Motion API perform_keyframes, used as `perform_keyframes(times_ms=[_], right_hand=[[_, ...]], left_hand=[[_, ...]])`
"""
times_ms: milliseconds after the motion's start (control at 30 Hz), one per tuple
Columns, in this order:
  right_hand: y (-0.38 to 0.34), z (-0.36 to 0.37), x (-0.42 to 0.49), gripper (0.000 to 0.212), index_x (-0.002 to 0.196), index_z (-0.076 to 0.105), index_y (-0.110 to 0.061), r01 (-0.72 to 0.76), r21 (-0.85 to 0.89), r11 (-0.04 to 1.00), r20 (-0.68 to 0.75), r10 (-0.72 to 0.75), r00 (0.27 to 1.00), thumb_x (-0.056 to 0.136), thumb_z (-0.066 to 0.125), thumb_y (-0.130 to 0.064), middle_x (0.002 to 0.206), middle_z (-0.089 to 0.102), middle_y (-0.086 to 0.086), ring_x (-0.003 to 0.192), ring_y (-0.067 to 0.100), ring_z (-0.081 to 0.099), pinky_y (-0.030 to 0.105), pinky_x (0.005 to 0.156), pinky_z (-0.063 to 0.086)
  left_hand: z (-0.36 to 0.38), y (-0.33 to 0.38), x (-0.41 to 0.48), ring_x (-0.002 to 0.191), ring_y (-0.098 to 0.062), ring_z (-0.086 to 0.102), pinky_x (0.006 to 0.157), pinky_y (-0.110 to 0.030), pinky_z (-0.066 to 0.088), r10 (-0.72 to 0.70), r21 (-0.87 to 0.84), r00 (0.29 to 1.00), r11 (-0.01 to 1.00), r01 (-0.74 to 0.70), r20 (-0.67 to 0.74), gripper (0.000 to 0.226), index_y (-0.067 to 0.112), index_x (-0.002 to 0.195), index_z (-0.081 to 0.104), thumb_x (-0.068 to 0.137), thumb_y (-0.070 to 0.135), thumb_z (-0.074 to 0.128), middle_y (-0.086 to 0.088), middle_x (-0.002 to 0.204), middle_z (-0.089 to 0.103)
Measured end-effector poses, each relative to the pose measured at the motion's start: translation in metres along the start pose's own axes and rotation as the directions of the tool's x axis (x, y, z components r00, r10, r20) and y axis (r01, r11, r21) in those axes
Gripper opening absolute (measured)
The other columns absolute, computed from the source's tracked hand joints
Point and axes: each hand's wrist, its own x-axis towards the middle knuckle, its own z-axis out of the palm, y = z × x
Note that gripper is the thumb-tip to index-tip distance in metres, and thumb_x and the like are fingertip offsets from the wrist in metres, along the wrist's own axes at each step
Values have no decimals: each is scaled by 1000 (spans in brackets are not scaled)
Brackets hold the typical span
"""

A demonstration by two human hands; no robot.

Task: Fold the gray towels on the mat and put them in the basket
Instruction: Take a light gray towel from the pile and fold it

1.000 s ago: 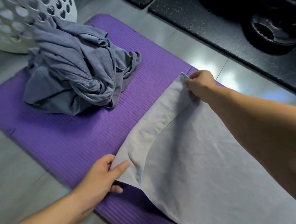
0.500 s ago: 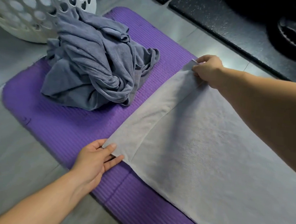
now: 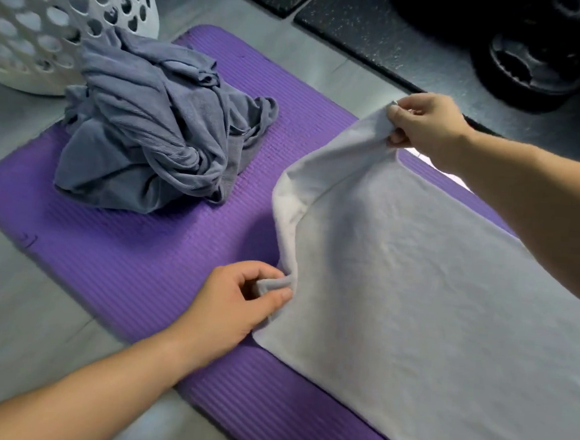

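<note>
A light gray towel (image 3: 430, 298) lies spread over the right part of the purple mat (image 3: 134, 260). My left hand (image 3: 238, 305) pinches its near left corner just above the mat. My right hand (image 3: 425, 122) pinches the far left corner and holds it lifted, so the left edge curls up between the two hands. A darker gray towel (image 3: 150, 141) sits crumpled in a heap on the mat's far left. The white perforated basket (image 3: 38, 23) stands on the floor at the top left, touching that heap.
Gray floor tiles (image 3: 17, 321) surround the mat. A black speckled rubber mat (image 3: 380, 30) runs along the back, with a dark round weight (image 3: 525, 71) on it at the top right.
Both hands have closed on the light towel's left corners and raised them off the mat. The left edge, flat before, now curls upward and has shifted to the right.
</note>
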Motion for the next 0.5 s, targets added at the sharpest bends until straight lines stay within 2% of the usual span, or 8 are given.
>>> perform_keyframes(times_ms=[67, 133, 233, 333, 400, 500], right_hand=[[2, -24, -19, 21, 80, 66, -13, -11, 112, 994, 43, 6, 999, 99, 62, -20, 62, 59, 6, 57, 17, 59, 39, 71, 58], [2, -49, -41, 25, 81, 63, -13, -53, 211, 976, 66, 40, 997, 99, 64, -29, 64, 65, 5, 59, 19, 63, 37, 68, 56], [7, -87, -76, 36, 79, 57, -13, -85, 269, 959, 23, 82, 996, 92, 71, -44, 67, 64, 9, 58, 23, 66, 38, 63, 59], [28, -134, -107, 30, 76, 56, -12, -90, 203, 975, -107, 113, 988, 90, 76, -30, 67, 61, 12, 55, 22, 68, 37, 58, 61], [48, -171, -130, 23, 74, 58, -11, -120, 155, 981, -166, 145, 975, 89, 75, -16, 69, 63, 14, 55, 22, 68, 37, 59, 62], [82, -228, -167, 16, 79, 64, -12, -162, 135, 978, -208, 188, 960, 90, 65, 0, 75, 64, 10, 59, 21, 68, 33, 56, 61]], left_hand=[[20, 16, -7, 76, -10, 65, 76, -39, 57, 30, 66, 995, 997, -36, 94, 11, 26, 89, 78, 84, 17, 82, -8, 86, 76], [40, 32, -15, 77, -11, 65, 79, -45, 56, 53, 117, 983, 990, -74, 174, 13, 30, 88, 78, 85, 18, 82, -7, 86, 75], [78, 53, -30, 81, -17, 69, 82, -39, 55, 116, 184, 951, 967, -174, 287, 9, 33, 88, 77, 80, 35, 79, 5, 87, 75], [122, 68, -44, 79, -8, 66, 77, -31, 54, 119, 270, 881, 925, -266, 458, 11, 34, 85, 77, 83, 25, 81, 13, 87, 73], [153, 73, -51, 74, -9, 63, 75, -35, 53, 57, 327, 828, 902, -281, 557, 10, 32, 89, 78, 85, 23, 81, 7, 86, 74], [210, 77, -63, 72, -8, 61, 74, -35, 53, -19, 373, 781, 886, -276, 624, 12, 32, 94, 77, 85, 25, 81, -3, 85, 75]])
